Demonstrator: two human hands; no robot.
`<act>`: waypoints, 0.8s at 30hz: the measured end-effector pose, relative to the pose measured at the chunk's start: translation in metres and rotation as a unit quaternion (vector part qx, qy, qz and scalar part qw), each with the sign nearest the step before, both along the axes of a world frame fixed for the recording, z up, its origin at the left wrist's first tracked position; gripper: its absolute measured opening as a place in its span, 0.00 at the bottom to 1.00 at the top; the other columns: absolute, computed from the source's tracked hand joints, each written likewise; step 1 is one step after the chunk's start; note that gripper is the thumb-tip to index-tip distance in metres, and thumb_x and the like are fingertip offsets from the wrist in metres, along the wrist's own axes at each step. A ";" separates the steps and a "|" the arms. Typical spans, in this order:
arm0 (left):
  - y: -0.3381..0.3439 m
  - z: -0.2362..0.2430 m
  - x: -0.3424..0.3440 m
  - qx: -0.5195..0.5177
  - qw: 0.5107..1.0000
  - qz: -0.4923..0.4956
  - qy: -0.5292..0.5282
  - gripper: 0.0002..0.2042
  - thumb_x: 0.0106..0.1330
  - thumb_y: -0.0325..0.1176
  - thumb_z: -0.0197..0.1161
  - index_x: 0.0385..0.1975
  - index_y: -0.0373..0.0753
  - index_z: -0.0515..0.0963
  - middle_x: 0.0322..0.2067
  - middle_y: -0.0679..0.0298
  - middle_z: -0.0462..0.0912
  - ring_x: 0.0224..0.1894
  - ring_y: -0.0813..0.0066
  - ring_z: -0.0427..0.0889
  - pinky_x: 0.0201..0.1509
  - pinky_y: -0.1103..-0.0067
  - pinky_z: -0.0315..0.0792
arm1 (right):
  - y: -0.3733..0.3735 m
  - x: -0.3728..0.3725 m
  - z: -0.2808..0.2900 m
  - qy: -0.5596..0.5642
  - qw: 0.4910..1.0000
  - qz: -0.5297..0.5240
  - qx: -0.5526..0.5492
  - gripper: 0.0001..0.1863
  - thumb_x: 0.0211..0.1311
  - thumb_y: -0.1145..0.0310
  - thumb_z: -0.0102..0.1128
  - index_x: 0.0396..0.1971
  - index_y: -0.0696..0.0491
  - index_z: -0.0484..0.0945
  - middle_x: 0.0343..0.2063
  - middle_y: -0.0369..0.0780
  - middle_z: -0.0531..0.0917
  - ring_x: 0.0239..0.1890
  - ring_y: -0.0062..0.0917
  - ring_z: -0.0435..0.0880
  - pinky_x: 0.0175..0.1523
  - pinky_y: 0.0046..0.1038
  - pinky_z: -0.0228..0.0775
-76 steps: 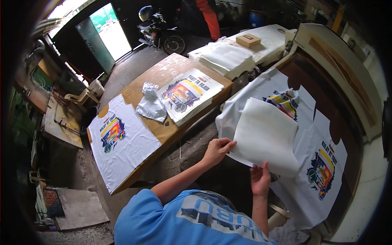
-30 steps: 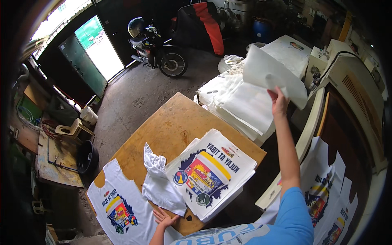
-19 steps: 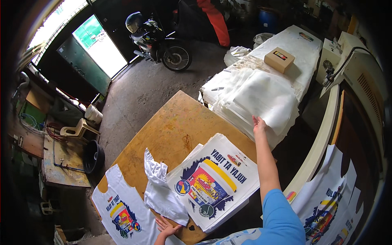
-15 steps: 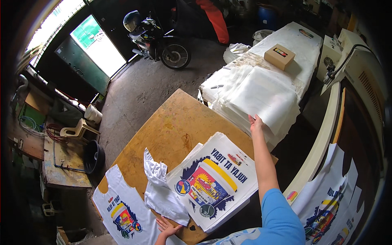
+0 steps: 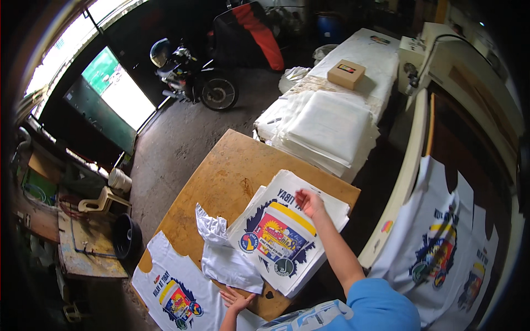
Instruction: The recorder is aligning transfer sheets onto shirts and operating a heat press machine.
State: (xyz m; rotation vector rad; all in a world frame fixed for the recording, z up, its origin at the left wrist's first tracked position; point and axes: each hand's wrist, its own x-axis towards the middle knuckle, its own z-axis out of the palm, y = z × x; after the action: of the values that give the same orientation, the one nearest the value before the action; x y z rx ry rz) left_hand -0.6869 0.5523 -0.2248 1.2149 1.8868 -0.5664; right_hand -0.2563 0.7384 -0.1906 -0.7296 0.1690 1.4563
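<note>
My left hand (image 5: 237, 300) lies open, fingers spread, at the edge of a white printed shirt (image 5: 215, 292) and just below a crumpled white cloth (image 5: 223, 259). The shirt hangs over the near left side of the wooden table (image 5: 232, 165). Over a stack of printed transfer sheets (image 5: 276, 220) reaches my right hand (image 5: 311, 203), its fingers loosely bent and apart, with nothing seen in them. The top sheet bears a colourful mirrored design, partly covered by that hand. I cannot tell whether the hand touches it.
Beyond the table, a pile of white sheets (image 5: 328, 127) and a small cardboard box (image 5: 346, 74) rest on a long white-covered table (image 5: 353, 52). At right, more printed shirts (image 5: 436, 248) hang by a large cream machine (image 5: 408, 182). A motorcycle (image 5: 193, 80) stands far left.
My right hand has left the pile of white sheets and come back over the printed stack. My left hand stays flat at the shirt. The whole view has shifted slightly.
</note>
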 end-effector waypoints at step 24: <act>-0.152 0.063 0.146 0.137 0.779 -0.128 -0.598 0.12 0.54 0.22 0.50 0.39 0.32 0.74 0.37 0.62 0.77 0.41 0.75 0.74 0.48 0.82 0.65 | -0.557 -0.079 0.050 -0.234 0.944 0.075 -0.220 0.09 0.56 0.69 0.49 0.34 0.58 0.72 0.28 0.42 0.78 0.26 0.26 0.78 0.29 0.26 0.72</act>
State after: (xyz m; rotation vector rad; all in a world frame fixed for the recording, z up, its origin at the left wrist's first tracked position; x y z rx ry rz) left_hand -0.5406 0.4001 -0.1619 1.4888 0.7009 0.3685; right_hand -0.3352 0.1816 -0.1404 -1.4602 0.0709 1.3585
